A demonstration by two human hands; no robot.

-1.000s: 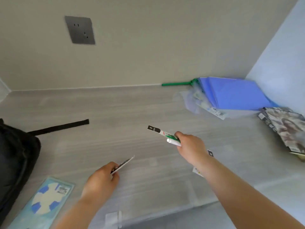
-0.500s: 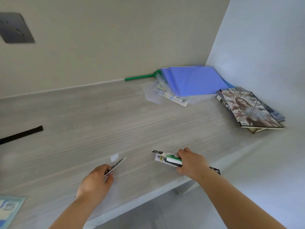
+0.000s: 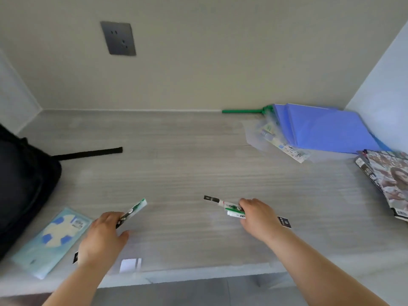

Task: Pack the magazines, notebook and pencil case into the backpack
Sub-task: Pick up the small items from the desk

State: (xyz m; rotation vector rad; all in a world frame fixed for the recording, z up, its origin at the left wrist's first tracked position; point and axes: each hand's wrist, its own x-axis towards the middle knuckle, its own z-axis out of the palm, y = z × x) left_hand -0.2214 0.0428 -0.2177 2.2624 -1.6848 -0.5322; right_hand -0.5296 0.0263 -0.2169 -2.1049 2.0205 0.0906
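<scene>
My left hand (image 3: 102,237) grips a flat green-and-white pen packet (image 3: 132,212) near the desk's front edge. Low over the desk, my right hand (image 3: 259,215) holds a bundle of white-and-green pens (image 3: 230,208) with black tags. The black backpack (image 3: 19,186) lies at the far left, its strap (image 3: 88,153) stretched across the desk. Beside it is a light-blue notebook (image 3: 53,237). Magazines (image 3: 386,180) are stacked at the right edge.
Blue folders (image 3: 324,129) lean in the back right corner over clear plastic packets (image 3: 280,144) and a green rod (image 3: 242,111). A wall socket (image 3: 118,38) is above. A small white slip (image 3: 130,265) lies at the desk's front edge.
The view swung right and then back left, bringing the backpack and notebook back in. Both hands keep their pens; the right hand went down toward the desk.
</scene>
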